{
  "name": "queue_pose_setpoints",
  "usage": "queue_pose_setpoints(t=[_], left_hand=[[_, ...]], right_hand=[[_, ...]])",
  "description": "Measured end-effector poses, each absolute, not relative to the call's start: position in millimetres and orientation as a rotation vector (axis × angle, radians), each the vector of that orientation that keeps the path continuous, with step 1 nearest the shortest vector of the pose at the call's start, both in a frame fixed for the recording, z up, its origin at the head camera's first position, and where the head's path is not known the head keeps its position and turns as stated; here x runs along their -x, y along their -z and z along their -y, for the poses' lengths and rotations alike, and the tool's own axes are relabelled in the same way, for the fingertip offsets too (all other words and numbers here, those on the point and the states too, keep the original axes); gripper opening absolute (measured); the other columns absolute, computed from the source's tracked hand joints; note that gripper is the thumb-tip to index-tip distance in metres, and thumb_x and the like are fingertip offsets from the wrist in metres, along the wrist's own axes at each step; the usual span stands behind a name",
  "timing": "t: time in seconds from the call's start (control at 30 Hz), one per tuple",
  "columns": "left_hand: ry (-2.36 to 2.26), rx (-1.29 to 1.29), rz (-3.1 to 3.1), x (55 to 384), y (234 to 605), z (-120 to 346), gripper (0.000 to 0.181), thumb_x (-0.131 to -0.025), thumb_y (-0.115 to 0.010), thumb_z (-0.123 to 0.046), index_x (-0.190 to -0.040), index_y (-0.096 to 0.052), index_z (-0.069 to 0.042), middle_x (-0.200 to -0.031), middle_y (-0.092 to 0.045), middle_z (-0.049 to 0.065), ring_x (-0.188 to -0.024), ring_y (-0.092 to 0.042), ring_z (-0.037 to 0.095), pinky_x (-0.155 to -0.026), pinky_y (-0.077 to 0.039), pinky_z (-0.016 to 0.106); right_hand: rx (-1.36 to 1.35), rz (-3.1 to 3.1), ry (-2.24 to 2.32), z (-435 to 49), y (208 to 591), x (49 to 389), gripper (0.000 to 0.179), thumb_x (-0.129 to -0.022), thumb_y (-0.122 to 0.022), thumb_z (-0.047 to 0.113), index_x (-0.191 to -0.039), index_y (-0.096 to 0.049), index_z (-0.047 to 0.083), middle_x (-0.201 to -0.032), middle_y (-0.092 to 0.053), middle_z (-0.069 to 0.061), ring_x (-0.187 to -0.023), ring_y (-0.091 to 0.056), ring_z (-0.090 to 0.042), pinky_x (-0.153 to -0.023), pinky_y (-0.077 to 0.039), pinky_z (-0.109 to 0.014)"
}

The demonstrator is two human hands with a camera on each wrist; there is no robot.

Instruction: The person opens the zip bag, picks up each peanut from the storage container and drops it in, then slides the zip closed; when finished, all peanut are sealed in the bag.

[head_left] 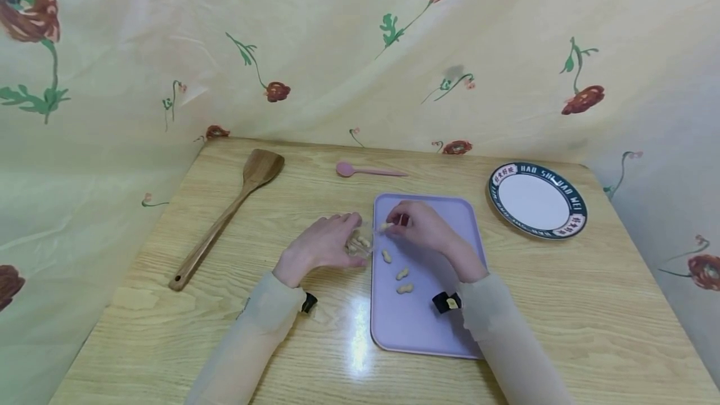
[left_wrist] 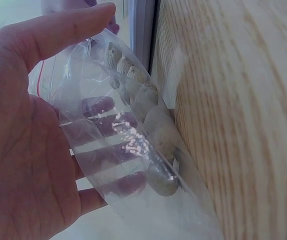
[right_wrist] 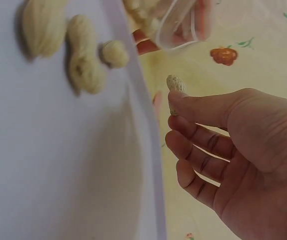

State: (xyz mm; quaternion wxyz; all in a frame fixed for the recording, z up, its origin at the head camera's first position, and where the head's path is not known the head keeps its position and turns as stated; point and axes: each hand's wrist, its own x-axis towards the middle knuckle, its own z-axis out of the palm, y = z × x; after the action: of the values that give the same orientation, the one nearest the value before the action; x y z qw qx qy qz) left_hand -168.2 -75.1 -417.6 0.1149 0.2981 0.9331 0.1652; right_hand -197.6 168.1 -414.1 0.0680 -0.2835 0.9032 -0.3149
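Note:
My left hand (head_left: 320, 244) grips a clear plastic zip bag (left_wrist: 126, 137) beside the left edge of a lilac tray (head_left: 410, 330). Inside the bag lie several unshelled peanuts (left_wrist: 146, 97), seen through the film in the left wrist view. Over the upper part of the tray, my right hand (head_left: 430, 230) pinches one peanut (right_wrist: 175, 84) between thumb and index finger, close to the bag's mouth. Three other peanuts rest on the tray: one near its left edge (head_left: 386, 256), another peanut (head_left: 402, 274) lower down, and a third peanut (head_left: 405, 289) below that.
A wooden spatula (head_left: 225, 214) lies at the left of the wooden table (head_left: 315, 355). Behind the tray is a small pink spoon (head_left: 345, 169). A white plate with a dark green rim (head_left: 574, 202) sits at the back right, before a flowered cloth (head_left: 337, 49).

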Motion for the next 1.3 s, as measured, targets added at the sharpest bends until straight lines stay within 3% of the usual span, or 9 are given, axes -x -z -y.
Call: queue_pose_setpoints(t=[0.3, 0.6, 1.3], left_hand=[[-0.483, -0.881, -2.736, 169.7, 419.8, 75.1, 0.071, -0.082, -0.075, -0.052, -0.134, -0.048, -0.011, -0.116, -0.062, 0.003, -0.103, -0.06, 0.021, -0.086, -0.049, 0.039], [-0.473, -0.887, -2.75, 170.3, 419.2, 74.9, 0.07, -0.082, -0.075, -0.052, -0.133, -0.048, -0.012, -0.112, -0.061, 0.003, -0.099, -0.059, 0.02, -0.083, -0.049, 0.039], [-0.475, -0.85, -2.762, 169.9, 417.7, 75.8, 0.067, -0.082, -0.075, -0.052, -0.13, -0.05, -0.012, -0.108, -0.061, 0.001, -0.098, -0.058, 0.02, -0.083, -0.047, 0.04]], right_hand=[[0.89, -2.756, 1.009, -164.0, 400.3, 185.9, 0.009, -0.088, -0.075, 0.004, -0.097, -0.074, 0.004, -0.086, -0.067, 0.0, -0.078, -0.059, -0.015, -0.069, -0.051, -0.035], [0.973, -2.762, 1.06, -149.7, 394.5, 174.4, 0.01, -0.087, -0.077, 0.007, -0.096, -0.075, 0.006, -0.085, -0.067, 0.003, -0.077, -0.059, -0.011, -0.064, -0.05, -0.029], [0.825, -2.888, 0.87, -122.9, 406.9, 160.6, 0.009, -0.084, -0.081, 0.008, -0.09, -0.075, 0.006, -0.078, -0.063, 0.003, -0.067, -0.056, -0.008, -0.058, -0.048, -0.024]])
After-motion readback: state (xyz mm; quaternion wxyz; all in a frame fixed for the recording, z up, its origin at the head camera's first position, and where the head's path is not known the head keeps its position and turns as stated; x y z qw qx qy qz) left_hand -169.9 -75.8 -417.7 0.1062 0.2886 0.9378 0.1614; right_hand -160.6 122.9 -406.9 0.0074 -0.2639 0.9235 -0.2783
